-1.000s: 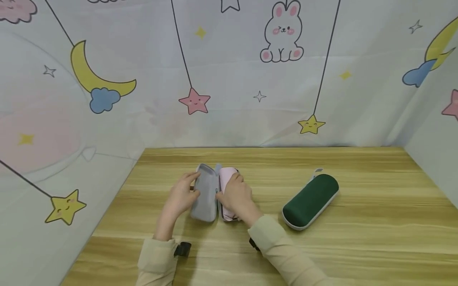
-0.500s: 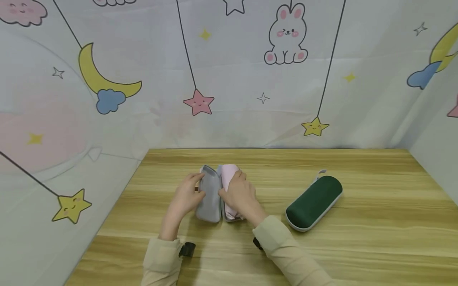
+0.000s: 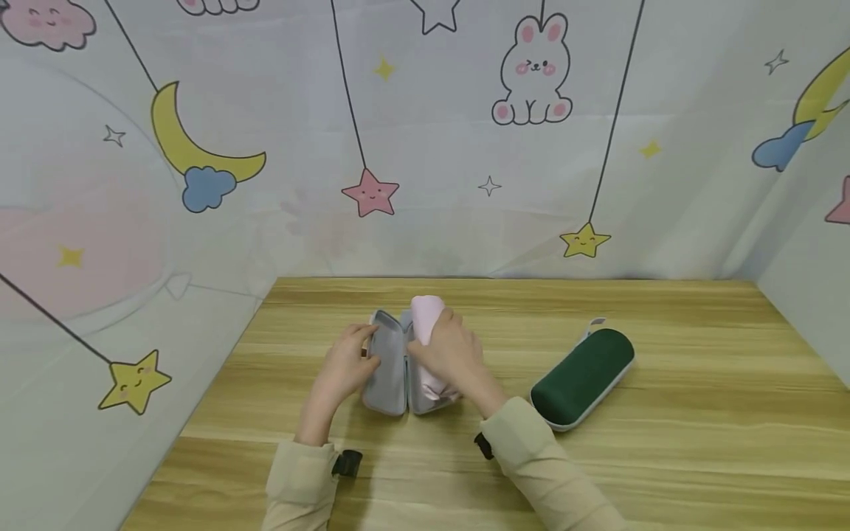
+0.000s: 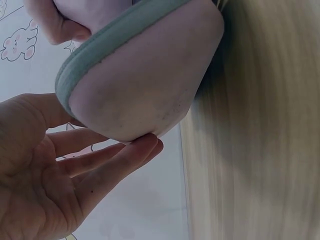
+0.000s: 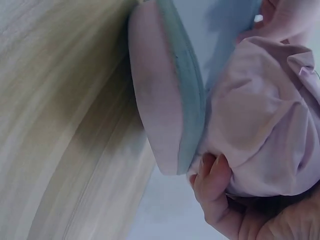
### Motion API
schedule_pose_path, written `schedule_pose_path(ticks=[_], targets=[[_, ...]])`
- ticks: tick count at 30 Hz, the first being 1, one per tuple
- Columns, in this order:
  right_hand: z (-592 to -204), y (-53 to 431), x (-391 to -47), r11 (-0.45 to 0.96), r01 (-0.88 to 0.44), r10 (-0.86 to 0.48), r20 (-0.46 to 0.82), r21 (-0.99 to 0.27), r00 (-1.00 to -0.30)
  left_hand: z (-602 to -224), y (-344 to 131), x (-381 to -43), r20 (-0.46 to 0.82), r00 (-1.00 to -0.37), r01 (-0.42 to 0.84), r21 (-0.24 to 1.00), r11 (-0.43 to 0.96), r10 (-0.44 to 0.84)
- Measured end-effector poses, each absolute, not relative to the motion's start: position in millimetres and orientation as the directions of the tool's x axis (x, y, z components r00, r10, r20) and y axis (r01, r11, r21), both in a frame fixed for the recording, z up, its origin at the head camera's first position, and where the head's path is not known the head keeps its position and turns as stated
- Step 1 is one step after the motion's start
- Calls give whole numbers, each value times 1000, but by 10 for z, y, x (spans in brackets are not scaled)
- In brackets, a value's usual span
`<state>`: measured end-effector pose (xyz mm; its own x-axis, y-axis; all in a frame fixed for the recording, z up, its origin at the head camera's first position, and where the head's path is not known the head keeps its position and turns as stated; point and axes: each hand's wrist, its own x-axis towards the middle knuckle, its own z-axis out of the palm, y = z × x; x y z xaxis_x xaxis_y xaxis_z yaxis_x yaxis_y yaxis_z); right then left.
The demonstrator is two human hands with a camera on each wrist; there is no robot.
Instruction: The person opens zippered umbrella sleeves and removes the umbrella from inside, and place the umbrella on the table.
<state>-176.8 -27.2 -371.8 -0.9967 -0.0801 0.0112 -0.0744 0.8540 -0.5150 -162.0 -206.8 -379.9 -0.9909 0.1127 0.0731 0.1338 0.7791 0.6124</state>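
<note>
An open hard eyeglass case (image 3: 387, 372), pale pink outside and grey within, lies toward the left of the table. My left hand (image 3: 345, 361) holds the outer edge of its left half, thumb and fingers at the rim; the left wrist view shows the fingertips against the pink shell (image 4: 140, 95). From above, my right hand (image 3: 454, 358) grips a rolled pink cloth (image 3: 426, 310) over the case's right half. Its upper end sticks out past the case. In the right wrist view the cloth's folds (image 5: 260, 115) bulge beside the green-edged rim. Anything wrapped inside is hidden.
To the right lies a closed dark green eyeglass case (image 3: 584, 376) with a light rim and a small strap. A wooden table (image 3: 697, 413) carries both cases. Behind it hangs a white curtain (image 3: 451, 243) printed with stars and a rabbit.
The pink cloth has risen out of the case's right half with my right hand, showing more of the grey inside. My left hand keeps its hold. The head view has shifted slightly.
</note>
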Motion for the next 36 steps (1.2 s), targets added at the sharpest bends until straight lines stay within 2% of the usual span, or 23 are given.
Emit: schedule_pose_path(ticks=[15, 25, 36], targets=[[-3604, -15, -1759, 850, -14, -22, -9, -527, -1000, -3850, -2090, -1639, 70, -991, 133, 599, 790, 114], [-3731, 90, -1787, 845, 9, -13, -38, -534, -999, -3844, -2106, -1639, 53, -992, 126, 596, 793, 118], [-3862, 140, -1788, 882, 8, -36, -85, -471, -996, -3828, -2092, -1638, 50, -992, 125, 585, 801, 119]])
